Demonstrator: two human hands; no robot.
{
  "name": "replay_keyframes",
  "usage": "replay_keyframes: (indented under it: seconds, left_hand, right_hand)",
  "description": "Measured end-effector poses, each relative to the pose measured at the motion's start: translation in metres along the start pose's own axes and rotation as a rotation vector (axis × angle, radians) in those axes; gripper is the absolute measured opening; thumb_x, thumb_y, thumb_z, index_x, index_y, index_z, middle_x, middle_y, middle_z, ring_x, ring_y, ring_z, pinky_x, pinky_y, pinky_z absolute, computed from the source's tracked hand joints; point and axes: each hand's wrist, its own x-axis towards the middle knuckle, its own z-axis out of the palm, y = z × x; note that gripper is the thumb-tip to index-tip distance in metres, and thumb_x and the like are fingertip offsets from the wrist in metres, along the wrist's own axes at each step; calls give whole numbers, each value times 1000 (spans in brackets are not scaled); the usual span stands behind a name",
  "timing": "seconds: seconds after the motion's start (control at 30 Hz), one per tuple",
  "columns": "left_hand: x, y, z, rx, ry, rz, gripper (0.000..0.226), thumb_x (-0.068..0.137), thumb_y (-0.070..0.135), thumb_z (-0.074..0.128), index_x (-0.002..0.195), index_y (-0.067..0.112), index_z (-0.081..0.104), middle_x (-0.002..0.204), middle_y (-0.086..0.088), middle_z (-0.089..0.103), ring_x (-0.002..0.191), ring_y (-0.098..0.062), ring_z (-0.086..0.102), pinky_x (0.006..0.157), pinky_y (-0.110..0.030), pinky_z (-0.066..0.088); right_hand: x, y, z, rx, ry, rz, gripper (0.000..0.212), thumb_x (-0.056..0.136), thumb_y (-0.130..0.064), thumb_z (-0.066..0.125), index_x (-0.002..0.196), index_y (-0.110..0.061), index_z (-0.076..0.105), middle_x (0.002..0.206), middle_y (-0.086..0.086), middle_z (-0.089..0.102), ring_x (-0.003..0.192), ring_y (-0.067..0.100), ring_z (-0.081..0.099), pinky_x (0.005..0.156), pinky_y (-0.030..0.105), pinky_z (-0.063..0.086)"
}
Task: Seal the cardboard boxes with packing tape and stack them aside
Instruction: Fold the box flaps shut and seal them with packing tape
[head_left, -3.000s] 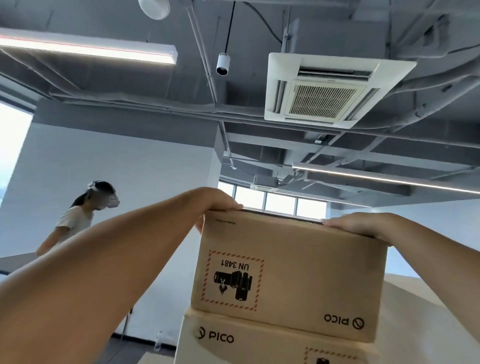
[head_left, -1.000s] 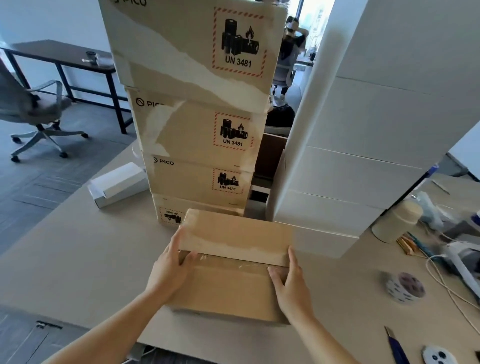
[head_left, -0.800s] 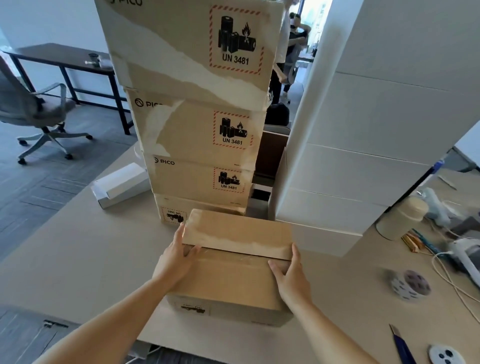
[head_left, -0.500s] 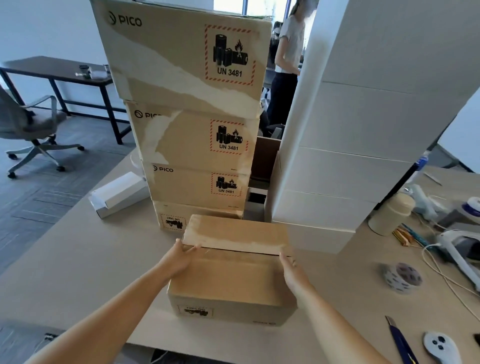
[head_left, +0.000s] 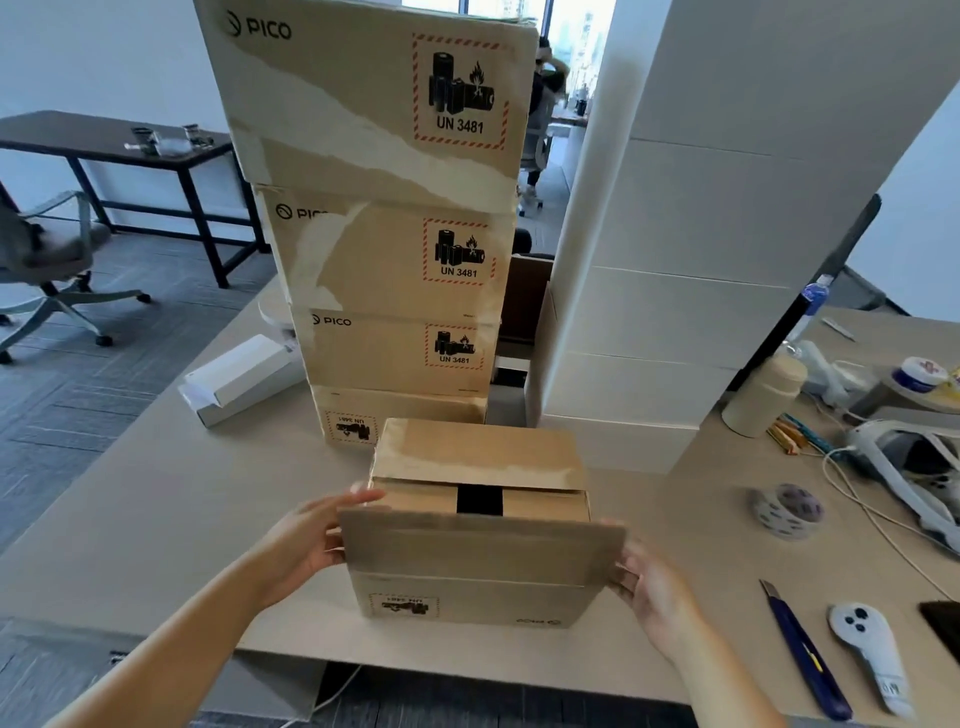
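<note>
A brown cardboard box (head_left: 467, 597) sits at the near edge of the table (head_left: 156, 493), right in front of the person, with its top not yet closed. The far flap (head_left: 475, 452) lies folded over, the two short inner flaps are down, and between them is a dark gap (head_left: 479, 501) through which I cannot make out any contents. The near flap (head_left: 483, 543) stands half raised between the hands. The left hand (head_left: 306, 540) grips its left end, fingers curled round the edge with the tips showing over the top, and the right hand (head_left: 649, 582) pinches its right end, fingers bent against the underside. Just behind the box rises a stack of brown boxes (head_left: 384, 234) with battery warning labels, and beside that a taller stack of white boxes (head_left: 701, 260), so the space beyond is walled off. A small white carton (head_left: 239, 376) lies to the left of the brown stack. To the right, well clear of the hands, are a roll of tape (head_left: 787, 512), a blue utility knife (head_left: 802, 654), a white controller (head_left: 867, 654), a headset (head_left: 909, 467) with its cable, and a pale cardboard tube (head_left: 763, 395). Off to the left stand an office chair (head_left: 41, 260) and a dark desk (head_left: 104, 145)
</note>
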Motion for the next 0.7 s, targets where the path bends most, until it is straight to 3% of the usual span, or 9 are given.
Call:
replay_keyframes:
  seconds: [0.07, 0.13, 0.2, 0.27, 0.37, 0.47, 0.53, 0.6, 0.7]
  left_hand:
    - [-3, -5, -3, 121, -88, 28, 92, 43, 70, 88, 120, 22, 72, 126, -1, 69, 120, -22, 60, 97, -37, 48]
    - [-4, -8, -6, 253, -134, 66, 90, 48, 70, 85, 127, 29, 67, 134, 7, 63, 126, -13, 54, 100, -28, 41]
    - [-2, -14, -9, 386, -191, 69, 88, 56, 67, 80, 135, 35, 58, 144, 14, 51, 131, -6, 47, 103, -22, 36]
    - [3, -23, -8, 588, -263, 71, 87, 64, 65, 80, 141, 41, 48, 152, 24, 33, 144, -2, 26, 117, -27, 23]
    - [13, -40, -8, 881, -309, 129, 89, 73, 59, 79, 148, 42, 34, 153, 37, 8, 146, 6, -10, 122, -33, 1]
    - [20, -53, -8, 1169, -160, 295, 95, 68, 71, 72, 149, 46, 29, 155, 37, 4, 145, 8, -13, 120, -30, 1]
    - [21, -61, -5, 1311, -39, 383, 87, 71, 73, 65, 147, 49, 32, 154, 37, 10, 145, 7, -6, 120, -29, 7]
    - [21, -68, -2, 1364, 53, 459, 76, 76, 73, 58, 145, 48, 39, 153, 33, 20, 146, 5, 3, 121, -33, 17]
    - [25, -79, -1, 1352, 144, 557, 72, 77, 80, 37, 138, 46, 52, 149, 29, 36, 145, 2, 15, 116, -34, 30]
  right_hand:
    - [-3, 6, -5, -51, -86, -56, 28, 86, -23, 66, 112, -12, 69, 119, 14, 68, 107, 28, 59, 87, 39, 44]
    - [-2, 11, -12, -87, -159, -72, 58, 68, -35, 83, 121, -18, 66, 127, 3, 65, 121, 23, 53, 95, 37, 39]
    - [0, 16, -18, -156, -218, -56, 76, 58, -48, 86, 127, -27, 64, 137, -4, 58, 132, 17, 43, 109, 38, 29]
    - [0, 24, -20, -222, -291, -5, 71, 64, -44, 87, 129, -34, 61, 145, -12, 47, 134, 12, 39, 116, 40, 25]
    - [-3, 31, -15, -332, -357, 28, 66, 78, -18, 79, 133, -41, 52, 144, -15, 35, 129, 10, 44, 107, 31, 40]
    - [-6, 35, -6, -673, -265, -114, 74, 81, -21, 77, 141, -45, 41, 147, -18, 27, 141, 15, 32, 113, 32, 32]
    - [-9, 35, 1, -972, -117, -261, 71, 81, -32, 75, 141, -49, 39, 150, -22, 24, 116, 3, 54, 96, 21, 48]
    - [-11, 37, 8, -1191, 7, -350, 65, 83, -42, 72, 139, -51, 40, 147, -27, 19, 63, -10, 48, 61, 10, 49]
    - [-9, 42, 10, -1350, 109, -441, 57, 84, -51, 67, 137, -49, 45, 148, -25, 22, 47, -9, 45, 51, 6, 39]
